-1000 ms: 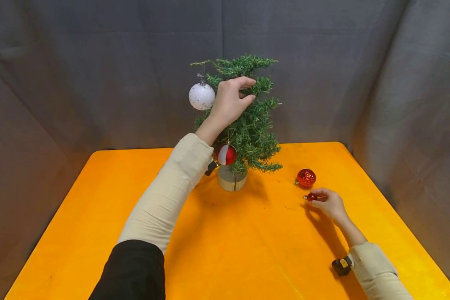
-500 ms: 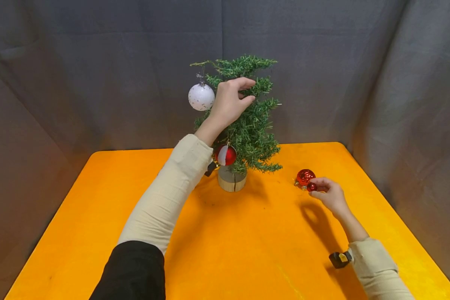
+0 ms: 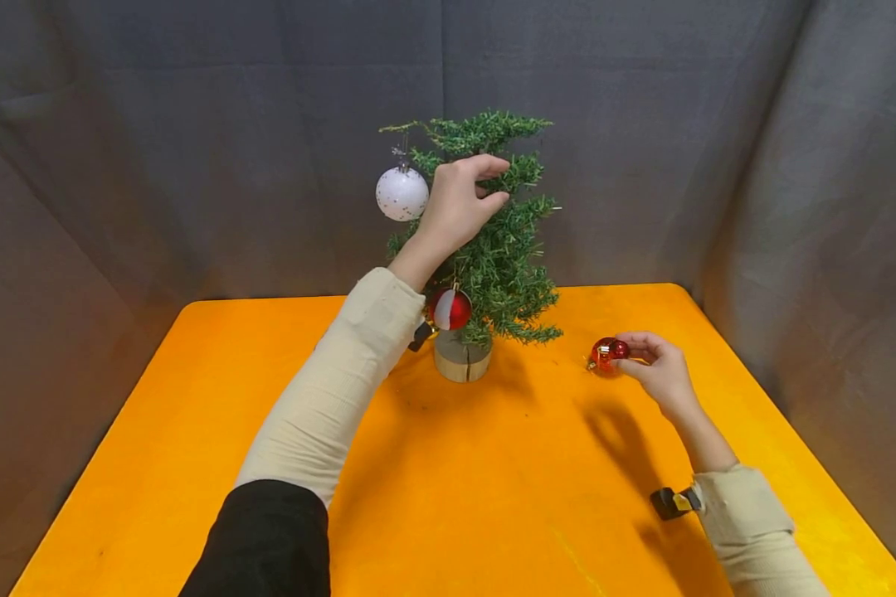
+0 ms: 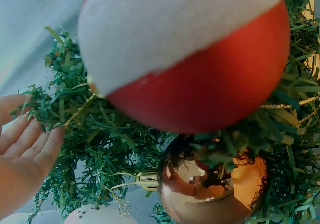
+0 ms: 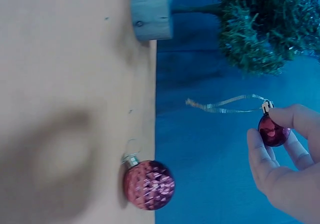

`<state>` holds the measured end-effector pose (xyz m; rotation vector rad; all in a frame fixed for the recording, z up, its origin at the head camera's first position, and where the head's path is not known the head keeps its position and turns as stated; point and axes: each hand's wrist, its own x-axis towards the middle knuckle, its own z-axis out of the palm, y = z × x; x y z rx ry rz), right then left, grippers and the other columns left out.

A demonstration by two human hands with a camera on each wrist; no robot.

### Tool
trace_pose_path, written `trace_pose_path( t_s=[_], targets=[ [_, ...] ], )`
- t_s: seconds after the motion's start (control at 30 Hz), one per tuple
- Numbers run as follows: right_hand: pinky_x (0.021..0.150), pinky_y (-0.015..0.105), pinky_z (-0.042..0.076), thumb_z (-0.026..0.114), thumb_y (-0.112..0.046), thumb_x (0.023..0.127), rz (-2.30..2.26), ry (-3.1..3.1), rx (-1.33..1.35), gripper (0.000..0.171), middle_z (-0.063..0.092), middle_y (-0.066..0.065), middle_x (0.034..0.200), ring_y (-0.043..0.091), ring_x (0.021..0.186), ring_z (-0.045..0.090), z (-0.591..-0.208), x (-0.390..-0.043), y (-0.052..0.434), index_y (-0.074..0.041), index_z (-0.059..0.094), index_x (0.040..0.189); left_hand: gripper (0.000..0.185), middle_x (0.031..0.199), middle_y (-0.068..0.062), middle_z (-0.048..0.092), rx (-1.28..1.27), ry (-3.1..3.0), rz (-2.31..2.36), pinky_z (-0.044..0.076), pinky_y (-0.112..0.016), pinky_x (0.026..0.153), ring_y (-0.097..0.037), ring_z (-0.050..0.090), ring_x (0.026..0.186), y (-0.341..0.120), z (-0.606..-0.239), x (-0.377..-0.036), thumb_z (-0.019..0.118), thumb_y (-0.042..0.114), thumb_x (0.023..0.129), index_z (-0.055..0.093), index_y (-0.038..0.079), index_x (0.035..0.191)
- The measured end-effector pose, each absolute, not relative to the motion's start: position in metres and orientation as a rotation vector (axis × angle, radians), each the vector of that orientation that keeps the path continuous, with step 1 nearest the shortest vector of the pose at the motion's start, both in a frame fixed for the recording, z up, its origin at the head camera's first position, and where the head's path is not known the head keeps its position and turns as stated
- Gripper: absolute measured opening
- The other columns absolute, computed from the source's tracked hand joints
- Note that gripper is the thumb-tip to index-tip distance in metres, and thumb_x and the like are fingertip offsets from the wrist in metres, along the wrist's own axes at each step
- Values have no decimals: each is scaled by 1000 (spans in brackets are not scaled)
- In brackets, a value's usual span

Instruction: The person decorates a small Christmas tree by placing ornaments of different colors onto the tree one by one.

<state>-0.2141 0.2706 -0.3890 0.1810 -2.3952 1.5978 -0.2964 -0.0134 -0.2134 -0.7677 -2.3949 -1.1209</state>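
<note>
In the head view my left hand (image 3: 457,199) reaches into the green Christmas tree (image 3: 504,257), thumb and index finger bent round a branch. The left wrist view shows its fingers (image 4: 32,141) at a branch tip (image 4: 55,108). My right hand (image 3: 663,375) pinches a small shiny red bauble (image 5: 272,131) between thumb and fingers, held up off the table. A gold string loop (image 5: 225,105) trails from its cap. In the head view it overlaps a larger red bauble (image 3: 603,361), which has a textured surface and lies on the table in the right wrist view.
A white speckled bauble (image 3: 401,195) hangs at the tree's upper left. Lower down hang a red-and-white bauble (image 3: 451,309) and a copper-coloured one (image 4: 212,184). The tree stands on a wooden base (image 3: 463,361) on the orange table (image 3: 493,497), with grey curtains (image 3: 269,166) around.
My right hand has lifted the small red bauble and moved it away from me, from in front of the larger red bauble to over it. My left hand has stayed put.
</note>
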Motion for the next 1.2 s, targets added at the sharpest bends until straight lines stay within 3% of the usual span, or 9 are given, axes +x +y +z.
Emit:
trace_pose_path(
  t_s=[0.27,1.2],
  targets=[
    [74,10,43,64,5,78,1613,-2345,201,36,56,-12,86,2,80,52,-370,-217,263,15,51,110,33,115,-8,59,-774,-2392,-1100,45,-21,78,-16,58,95,-14,-212,-295,62,9,84,58,5,117],
    [71,15,47,63,10,77,1748,-2104,419,29,60,-2,89,10,81,57,-306,-222,231,6,59,105,35,117,-5,58,-764,-2444,-1085,44,-19,79,-14,57,97,-15,-208,-297,62,13,85,57,8,119]
  ],
)
